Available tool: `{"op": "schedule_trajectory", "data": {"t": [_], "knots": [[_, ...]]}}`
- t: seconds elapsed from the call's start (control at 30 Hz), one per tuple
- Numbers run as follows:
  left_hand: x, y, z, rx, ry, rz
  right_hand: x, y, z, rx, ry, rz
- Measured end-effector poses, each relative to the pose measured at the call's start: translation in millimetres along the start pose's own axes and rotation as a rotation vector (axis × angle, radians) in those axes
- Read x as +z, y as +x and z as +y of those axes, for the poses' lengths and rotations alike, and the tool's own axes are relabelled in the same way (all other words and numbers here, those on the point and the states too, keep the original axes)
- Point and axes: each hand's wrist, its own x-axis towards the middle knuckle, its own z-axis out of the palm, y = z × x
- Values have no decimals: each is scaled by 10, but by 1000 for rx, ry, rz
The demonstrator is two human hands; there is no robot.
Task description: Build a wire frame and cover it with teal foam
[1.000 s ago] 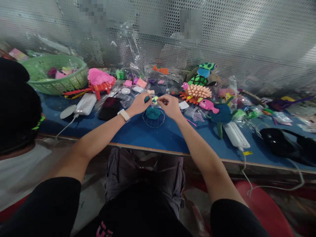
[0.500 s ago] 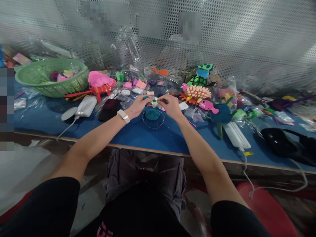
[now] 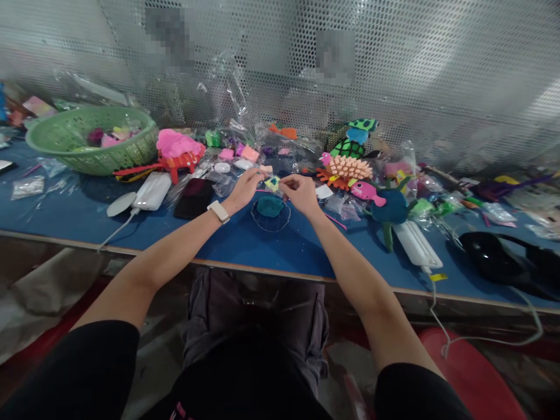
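1. Here between the two bare hands sits a small yellow-green piece (image 3: 271, 184) with darker bluish spots, right above the blue table (image 3: 266, 251); whether it touches the surface, I can't tell from here.
2. The left hand (image 3: 244, 189) comes at it from the left, fingers stretched out and fairly straight, tips by the peach block (image 3: 266, 168) just beyond; what those tips hold, if anything, I can't make out.
3. The right hand (image 3: 303, 192) is on the other side, fingers curled, thumb and forefinger bunched narrow right at the piece's right edge; anything pinched there is too small to see.
4. So the piece lies to the left of the right fingertips, and that hand looks the nearer. Its long axis? Too tiny to call.
5. Nearer the person, below the gap between the hands, a teal lump (image 3: 268, 206), longer side to side, lies within a thin wire ring (image 3: 271, 231).
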Motion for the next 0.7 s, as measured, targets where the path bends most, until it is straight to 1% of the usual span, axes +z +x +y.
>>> {"op": "schedule_trajectory", "data": {"t": [0.1, 0.17, 0.27, 0.33, 0.4, 0.53, 0.7], "knots": [[-2, -5, -40, 47, 44, 28, 49, -35, 2, 3, -45, 68], [-22, -20, -22, 131, 96, 21, 78, -49, 4, 15, -40, 76], [-57, -54, 54, 262, 171, -22, 121, -62, 13, 52, 21, 51], [-65, -82, 107, 337, 175, -64, 144, -69, 16, 60, 67, 14], [-59, -106, 142, 384, 161, -113, 160, -75, 11, 43, 88, -14], [-33, -129, 170, 359, 114, -166, 160, -71, -13, -5, 55, -49], [-38, -103, 152, 276, 36, -156, 92, -66, -75, -129, -58, -96]]}}
